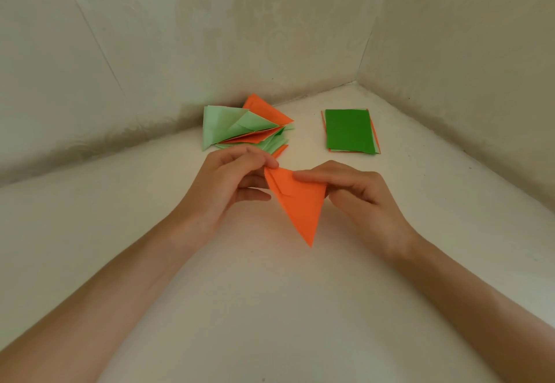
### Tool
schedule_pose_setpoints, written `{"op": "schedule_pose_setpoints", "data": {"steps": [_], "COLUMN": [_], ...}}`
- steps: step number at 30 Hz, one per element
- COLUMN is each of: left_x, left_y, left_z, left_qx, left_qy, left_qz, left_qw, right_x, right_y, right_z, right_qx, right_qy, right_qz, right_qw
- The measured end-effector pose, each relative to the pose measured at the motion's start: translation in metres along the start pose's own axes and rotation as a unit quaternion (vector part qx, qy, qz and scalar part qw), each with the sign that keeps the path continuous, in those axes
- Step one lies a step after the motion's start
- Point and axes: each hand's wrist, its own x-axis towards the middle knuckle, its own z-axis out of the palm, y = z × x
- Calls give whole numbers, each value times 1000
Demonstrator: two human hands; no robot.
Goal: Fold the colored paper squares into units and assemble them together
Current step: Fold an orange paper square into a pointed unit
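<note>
– Paper first: what is being worked on?
– One orange folded paper triangle (295,202), long and narrow, with its sharp tip pointing down toward the person. A crease and a layered flap show near its upper left edge.
– Where is it?
– It is held up between the two hands, above the pale cream surface (270,307), roughly mid-view.
– And the hands?
– The left hand (231,184) pinches the upper left corner between thumb and forefinger, with the other fingers loosely curled below. The right hand (357,193) grips the upper right corner. Its forefinger is stretched along the top edge and its thumb is mostly hidden underneath.
– Anything beyond them?
– Just behind the left hand, a loose pile of folded light-green and orange paper units (240,127) lies against the wall. To the right of the pile, well apart from it, sits a neat flat stack of paper sheets (348,130). The top sheet is dark green, and orange and pale green edges peek out at the sides. Patterned beige wallpaper (270,22) forms a corner behind both.
</note>
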Motion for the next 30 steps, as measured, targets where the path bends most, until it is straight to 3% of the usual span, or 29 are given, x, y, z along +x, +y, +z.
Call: {"op": "schedule_pose_setpoints", "data": {"steps": [4,9,17,24,30], "left_x": [-1,0,0,-1,-4], "left_y": [-4,-8,-10,1,0], "left_z": [1,1,3,-6,3], "left_qx": [17,34,19,-6,51], "left_qy": [9,6,-4,-132,-131], "left_qz": [3,-3,-33,-25,-6], "left_qw": [1000,999,999,991,990], "right_x": [-1,3,7,11,9], "right_y": [1,0,0,-4,-5], "right_z": [-2,5,3,-8,-4], "right_qx": [-46,49,7,51,41], "right_qy": [-2,86,125,128,122], "right_qz": [-31,63,112,110,88], "right_qw": [998,993,986,984,988]}}
